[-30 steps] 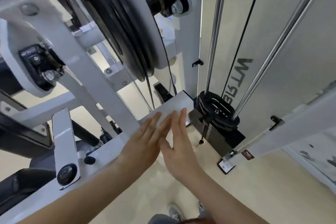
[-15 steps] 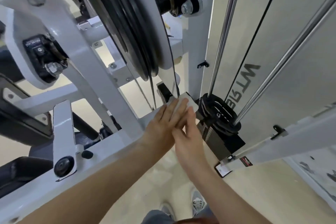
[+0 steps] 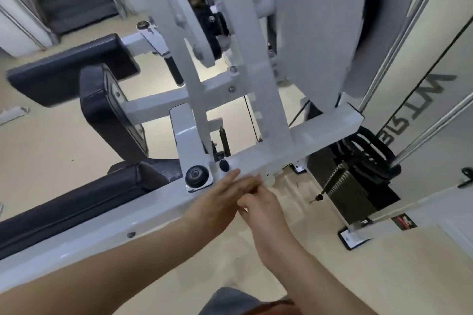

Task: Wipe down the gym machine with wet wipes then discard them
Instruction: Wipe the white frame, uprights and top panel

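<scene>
The gym machine has a white frame, and its long white beam point(image 3: 320, 133) runs from lower left to the right. My left hand point(image 3: 217, 202) lies flat on the near side of the beam with its fingers stretched out, just right of a black round knob point(image 3: 196, 174). My right hand point(image 3: 263, 210) touches it from the right. Its fingers curl around a small white wad, the wet wipe point(image 3: 269, 181), pressed to the beam's lower edge. The picture is blurred, so the wipe's outline is unclear.
Black pads point(image 3: 71, 71) and a black seat cushion point(image 3: 76, 199) sit on the left of the frame. A dark weight stack point(image 3: 350, 186) with chrome guide rods point(image 3: 422, 140) stands on the right. A large white pulley cover point(image 3: 320, 20) hangs above, over beige floor point(image 3: 384, 276).
Both hands have slid down the beam toward me, from its far end by the weight stack to beside the black knob. The camera has swung left and down.
</scene>
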The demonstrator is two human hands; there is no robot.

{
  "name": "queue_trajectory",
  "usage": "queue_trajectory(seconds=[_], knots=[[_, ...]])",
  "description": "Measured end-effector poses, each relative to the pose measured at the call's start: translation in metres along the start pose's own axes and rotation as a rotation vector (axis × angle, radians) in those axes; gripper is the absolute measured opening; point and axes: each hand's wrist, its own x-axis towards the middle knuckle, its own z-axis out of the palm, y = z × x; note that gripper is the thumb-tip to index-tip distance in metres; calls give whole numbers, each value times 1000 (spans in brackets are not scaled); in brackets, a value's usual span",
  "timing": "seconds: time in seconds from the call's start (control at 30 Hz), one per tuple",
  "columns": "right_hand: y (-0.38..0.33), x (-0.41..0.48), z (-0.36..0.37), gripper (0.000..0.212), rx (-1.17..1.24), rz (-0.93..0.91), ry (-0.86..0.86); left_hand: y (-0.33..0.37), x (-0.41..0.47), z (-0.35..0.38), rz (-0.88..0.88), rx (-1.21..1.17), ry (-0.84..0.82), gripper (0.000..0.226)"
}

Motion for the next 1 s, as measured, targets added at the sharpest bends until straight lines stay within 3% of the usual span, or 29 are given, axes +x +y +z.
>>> queue_trajectory(seconds=[0.13, 0.23, 0.37, 0.57, 0.67, 0.73, 0.83, 0.9, 1.0], knots=[[17, -12, 42, 30, 283, 95, 5, -4, -51, 25, 122, 155, -47, 67], [31, -15, 66, 27, 349, 143, -11, -9, -86, 49, 177, 176, 34, 65], [47, -16, 82, 27, 360, 172, 57, -28, -106, 59, 225, -97, 198, 38], [68, -6, 47, 36, 379, 94, 120, -25, -98, 60, 223, -237, 355, 18], [83, -1, 20, 39, 319, 131, 30, -15, -88, 47, 146, -496, 401, 24], [92, -5, 4, 54, 247, 177, -103, 4, -76, 32, 55, -751, 387, 26], [98, -11, -21, 50, 172, 163, -186, 25, -52, -6, -273, -1240, 255, 19], [99, -12, -37, 27, 130, 85, -127, 36, -30, -21, -517, -1578, 36, 19], [106, -2, -60, 9, 146, -8, 95, 56, -1, -24, -640, -1954, -169, 12]])
